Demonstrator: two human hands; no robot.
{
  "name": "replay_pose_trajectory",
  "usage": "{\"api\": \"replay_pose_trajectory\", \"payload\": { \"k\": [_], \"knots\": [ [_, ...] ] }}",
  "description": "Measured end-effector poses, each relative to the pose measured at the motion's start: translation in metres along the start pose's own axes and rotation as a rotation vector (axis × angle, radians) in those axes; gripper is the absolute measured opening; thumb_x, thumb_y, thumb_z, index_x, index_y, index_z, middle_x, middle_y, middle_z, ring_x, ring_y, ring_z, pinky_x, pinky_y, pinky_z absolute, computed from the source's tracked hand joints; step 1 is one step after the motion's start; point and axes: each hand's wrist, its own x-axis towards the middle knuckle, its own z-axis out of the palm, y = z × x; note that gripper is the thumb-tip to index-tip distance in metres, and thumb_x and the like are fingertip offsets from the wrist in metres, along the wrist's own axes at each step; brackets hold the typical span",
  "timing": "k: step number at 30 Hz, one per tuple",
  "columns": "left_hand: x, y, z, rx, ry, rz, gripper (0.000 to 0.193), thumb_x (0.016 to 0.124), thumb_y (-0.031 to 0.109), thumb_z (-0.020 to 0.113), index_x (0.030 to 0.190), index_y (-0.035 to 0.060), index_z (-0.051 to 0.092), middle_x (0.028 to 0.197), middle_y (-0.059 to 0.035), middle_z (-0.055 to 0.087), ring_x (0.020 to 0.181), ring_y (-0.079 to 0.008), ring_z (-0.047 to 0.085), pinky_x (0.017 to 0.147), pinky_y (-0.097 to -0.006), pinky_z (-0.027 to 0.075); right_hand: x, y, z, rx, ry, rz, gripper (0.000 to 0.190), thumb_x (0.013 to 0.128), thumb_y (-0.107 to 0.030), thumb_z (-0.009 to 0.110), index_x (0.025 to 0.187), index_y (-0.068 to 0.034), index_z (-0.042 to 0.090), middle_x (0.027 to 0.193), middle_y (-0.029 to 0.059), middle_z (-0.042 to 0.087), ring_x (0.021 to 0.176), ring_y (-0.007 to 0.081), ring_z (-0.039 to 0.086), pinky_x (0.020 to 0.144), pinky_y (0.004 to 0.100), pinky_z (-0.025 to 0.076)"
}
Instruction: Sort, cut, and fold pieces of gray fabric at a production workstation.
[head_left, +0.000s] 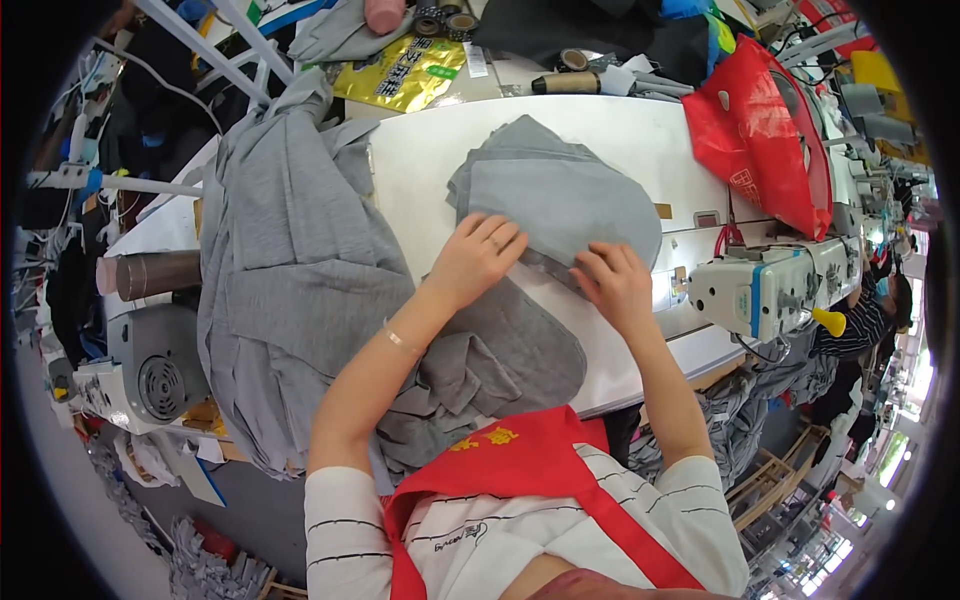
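Observation:
A stack of grey fabric pieces (562, 191) with rounded ends lies on the white sewing table (420, 135) before me. On its near left edge rest the fingers of my left hand (484, 255). My right hand (619, 281) touches the near right edge, fingers bent; whether either hand pinches a layer I cannot tell. Just below, another grey piece with a rounded, stitched end (540, 345) runs from the tabletop toward my lap, crumpled at its left. To the left, a large heap of grey cloth (300, 247) hangs over the table's front edge.
An industrial sewing machine (757, 296) stands at the right, with red-handled scissors (727, 238) and a red bag (750, 135) behind it. Thread cones (566, 82) and a yellow packet (401, 71) lie along the back. Another machine (150, 367) is at the left. A person (862, 307) sits far right.

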Motion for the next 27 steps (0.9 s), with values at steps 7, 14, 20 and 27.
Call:
{"api": "replay_pose_trajectory", "payload": {
  "k": [7,14,20,27],
  "knots": [
    [0.002,-0.017,0.022,-0.061,0.012,0.032,0.026,0.066,0.006,0.056,0.091,0.0057,0.058,0.089,-0.005,0.059,0.092,-0.0217,0.056,0.078,-0.0338,0.046,-0.002,-0.005,-0.012,0.073,-0.142,0.115,0.035,0.069,-0.023,0.071,0.101,-0.014,0.059,0.104,0.0062,0.053,0.093,0.0241,0.052,0.074,0.0368,0.044],
    [0.076,0.002,-0.008,-0.076,0.005,-0.097,0.012,0.074,0.003,0.058,0.083,0.0107,0.056,0.082,-0.0017,0.059,0.084,-0.0184,0.057,0.089,-0.0368,0.032,0.027,-0.005,-0.004,-0.08,0.015,0.266,0.038,0.067,-0.007,0.064,0.104,-0.014,0.058,0.105,0.0054,0.054,0.095,0.0236,0.052,0.077,0.0341,0.04],
    [0.073,0.023,-0.071,-0.106,0.113,-0.091,0.013,0.075,0.006,0.06,0.087,0.0107,0.056,0.076,0.0006,0.057,0.073,-0.0149,0.057,0.088,-0.0367,0.034,0.005,0.014,-0.072,0.022,0.165,0.286,0.052,0.057,0.008,0.052,0.105,-0.01,0.059,0.102,0.0072,0.059,0.097,0.0259,0.053,0.083,0.0363,0.038],
    [0.004,0.017,-0.119,-0.388,-0.266,-0.367,0.011,0.074,0.001,0.06,0.084,0.0054,0.06,0.073,-0.005,0.061,0.065,-0.0216,0.058,0.074,-0.032,0.042,-0.064,-0.042,-0.08,0.979,-0.678,0.489,0.039,0.069,0.002,0.052,0.107,-0.007,0.057,0.083,0.0154,0.062,0.068,0.0328,0.057,0.062,0.0376,0.045]
  ]
}}
